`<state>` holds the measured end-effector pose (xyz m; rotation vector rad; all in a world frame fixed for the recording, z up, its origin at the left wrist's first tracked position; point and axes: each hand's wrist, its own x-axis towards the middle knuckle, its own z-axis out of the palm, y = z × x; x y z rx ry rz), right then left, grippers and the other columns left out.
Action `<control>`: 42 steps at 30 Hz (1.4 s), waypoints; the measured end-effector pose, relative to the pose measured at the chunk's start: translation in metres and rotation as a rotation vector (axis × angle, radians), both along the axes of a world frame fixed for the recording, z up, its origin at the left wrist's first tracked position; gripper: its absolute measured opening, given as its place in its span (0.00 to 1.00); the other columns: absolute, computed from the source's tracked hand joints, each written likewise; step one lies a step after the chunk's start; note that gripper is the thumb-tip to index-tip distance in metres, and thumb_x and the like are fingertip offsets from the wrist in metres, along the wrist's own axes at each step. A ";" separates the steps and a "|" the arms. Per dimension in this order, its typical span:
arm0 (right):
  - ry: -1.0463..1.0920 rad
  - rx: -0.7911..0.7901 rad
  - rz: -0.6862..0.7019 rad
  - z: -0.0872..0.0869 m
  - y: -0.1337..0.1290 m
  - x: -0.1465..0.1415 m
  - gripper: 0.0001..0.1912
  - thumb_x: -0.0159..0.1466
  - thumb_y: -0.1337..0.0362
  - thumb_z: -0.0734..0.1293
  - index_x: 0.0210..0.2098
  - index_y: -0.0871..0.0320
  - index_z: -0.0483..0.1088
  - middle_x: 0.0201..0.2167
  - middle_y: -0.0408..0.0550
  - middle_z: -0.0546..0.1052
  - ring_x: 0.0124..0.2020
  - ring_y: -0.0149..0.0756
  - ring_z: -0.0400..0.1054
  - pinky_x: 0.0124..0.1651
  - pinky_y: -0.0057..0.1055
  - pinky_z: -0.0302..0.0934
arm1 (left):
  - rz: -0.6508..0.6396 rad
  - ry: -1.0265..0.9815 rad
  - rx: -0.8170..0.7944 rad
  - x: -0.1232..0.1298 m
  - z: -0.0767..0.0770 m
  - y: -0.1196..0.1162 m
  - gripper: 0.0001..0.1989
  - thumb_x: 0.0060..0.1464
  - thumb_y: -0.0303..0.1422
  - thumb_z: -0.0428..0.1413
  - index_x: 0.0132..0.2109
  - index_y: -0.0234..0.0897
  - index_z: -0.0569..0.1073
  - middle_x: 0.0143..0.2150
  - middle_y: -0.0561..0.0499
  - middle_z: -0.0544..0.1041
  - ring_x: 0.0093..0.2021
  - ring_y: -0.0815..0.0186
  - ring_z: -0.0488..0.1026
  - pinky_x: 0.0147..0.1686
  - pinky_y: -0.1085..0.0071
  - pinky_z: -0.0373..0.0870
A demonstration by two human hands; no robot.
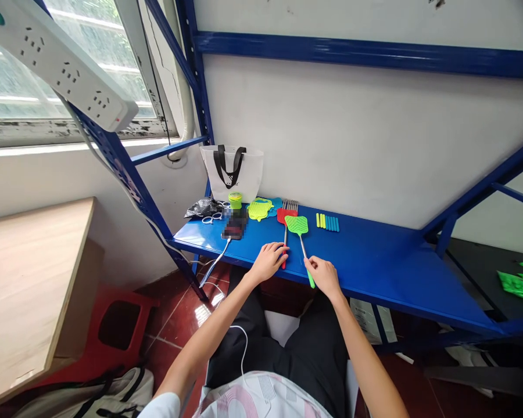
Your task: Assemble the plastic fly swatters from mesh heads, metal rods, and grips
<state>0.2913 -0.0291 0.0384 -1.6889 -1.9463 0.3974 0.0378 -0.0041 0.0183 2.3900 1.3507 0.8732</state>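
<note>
My left hand [268, 261] rests on the handle of a red fly swatter [284, 244], with its fingers curled around it. My right hand [323, 276] grips the green handle of a lime-green fly swatter [296, 224], whose head tilts up and over the red swatter's head. Both swatters lie across the blue metal shelf [375, 264]. Further left lie flat yellow and teal swatter heads [261, 209]. A row of short green and blue sticks [328, 222] sits to the right.
A blurred phone [234, 226] on a white cable [215, 264], a white tote bag [232, 173], a green-lidded jar [235, 201] and black plastic [203, 208] crowd the shelf's left end. A wooden desk [30, 278] and red stool [113, 319] stand at left.
</note>
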 end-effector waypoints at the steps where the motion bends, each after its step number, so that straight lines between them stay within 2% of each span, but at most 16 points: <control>1: -0.023 -0.015 -0.019 0.001 0.003 -0.001 0.27 0.77 0.43 0.61 0.28 0.50 0.71 0.27 0.47 0.80 0.29 0.41 0.72 0.32 0.33 0.50 | -0.026 0.010 0.005 -0.002 -0.001 0.002 0.22 0.81 0.44 0.45 0.69 0.49 0.76 0.71 0.45 0.76 0.72 0.53 0.70 0.72 0.51 0.66; 4: -0.091 -0.054 -0.081 0.007 0.015 -0.008 0.26 0.78 0.44 0.61 0.29 0.51 0.73 0.29 0.48 0.81 0.33 0.42 0.74 0.32 0.32 0.49 | -0.077 0.006 0.001 -0.008 0.001 0.008 0.22 0.81 0.39 0.42 0.69 0.49 0.76 0.70 0.46 0.77 0.71 0.55 0.72 0.71 0.53 0.67; 7: -0.156 -0.069 -0.125 0.012 0.031 -0.013 0.25 0.80 0.46 0.59 0.33 0.51 0.76 0.32 0.50 0.82 0.36 0.43 0.76 0.34 0.32 0.49 | -0.089 -0.008 -0.006 -0.017 0.002 0.013 0.21 0.81 0.37 0.45 0.69 0.47 0.76 0.69 0.46 0.79 0.70 0.56 0.74 0.70 0.55 0.69; 10: -0.210 -0.054 -0.157 0.013 0.043 -0.013 0.26 0.81 0.45 0.58 0.39 0.51 0.79 0.34 0.51 0.83 0.36 0.43 0.76 0.35 0.31 0.50 | 0.015 0.017 0.033 -0.028 0.000 0.019 0.18 0.79 0.38 0.50 0.66 0.46 0.78 0.69 0.45 0.78 0.71 0.53 0.73 0.71 0.52 0.69; 12: -0.205 -0.024 -0.146 0.010 0.045 -0.007 0.26 0.81 0.44 0.58 0.39 0.52 0.78 0.32 0.51 0.82 0.34 0.43 0.75 0.35 0.31 0.50 | 0.105 0.032 0.057 -0.035 -0.003 0.022 0.17 0.78 0.39 0.52 0.64 0.44 0.80 0.70 0.43 0.77 0.72 0.50 0.72 0.72 0.49 0.68; 15: -0.135 0.078 -0.070 -0.001 0.038 0.009 0.28 0.81 0.45 0.56 0.36 0.52 0.76 0.31 0.50 0.80 0.33 0.43 0.74 0.34 0.32 0.50 | 0.157 0.038 0.061 -0.040 -0.005 0.023 0.17 0.77 0.39 0.52 0.63 0.44 0.81 0.70 0.42 0.77 0.72 0.50 0.71 0.73 0.48 0.67; 17: -0.116 0.188 -0.053 -0.008 0.029 0.020 0.27 0.81 0.47 0.55 0.36 0.52 0.77 0.36 0.52 0.82 0.37 0.44 0.74 0.34 0.33 0.53 | 0.167 0.044 0.062 -0.038 -0.005 0.022 0.17 0.77 0.39 0.51 0.63 0.44 0.80 0.70 0.43 0.77 0.73 0.50 0.70 0.73 0.48 0.66; 20: -0.180 0.341 -0.068 -0.017 0.016 0.030 0.23 0.81 0.52 0.56 0.45 0.53 0.80 0.47 0.57 0.82 0.48 0.48 0.74 0.42 0.37 0.60 | 0.185 0.041 0.061 -0.034 -0.004 0.019 0.17 0.77 0.38 0.51 0.62 0.45 0.81 0.70 0.43 0.77 0.73 0.50 0.70 0.73 0.48 0.65; 22: -0.236 0.385 -0.048 -0.021 0.010 0.032 0.22 0.80 0.56 0.56 0.50 0.54 0.80 0.52 0.59 0.82 0.52 0.50 0.73 0.48 0.40 0.62 | 0.197 0.037 0.059 -0.032 -0.003 0.018 0.17 0.77 0.38 0.51 0.62 0.45 0.81 0.70 0.43 0.77 0.73 0.49 0.70 0.74 0.48 0.65; 26: -0.274 0.384 -0.020 -0.023 0.008 0.029 0.22 0.81 0.58 0.55 0.52 0.55 0.80 0.54 0.59 0.81 0.54 0.51 0.72 0.53 0.43 0.61 | 0.210 0.045 0.062 -0.031 -0.003 0.017 0.18 0.77 0.38 0.50 0.62 0.44 0.81 0.70 0.44 0.77 0.73 0.49 0.70 0.74 0.49 0.65; 42: -0.261 0.383 -0.027 -0.022 0.008 0.026 0.23 0.81 0.58 0.54 0.53 0.54 0.80 0.53 0.59 0.82 0.54 0.52 0.73 0.53 0.45 0.62 | 0.220 0.042 0.053 -0.031 -0.001 0.014 0.18 0.77 0.38 0.49 0.61 0.44 0.82 0.69 0.44 0.79 0.74 0.48 0.69 0.74 0.47 0.65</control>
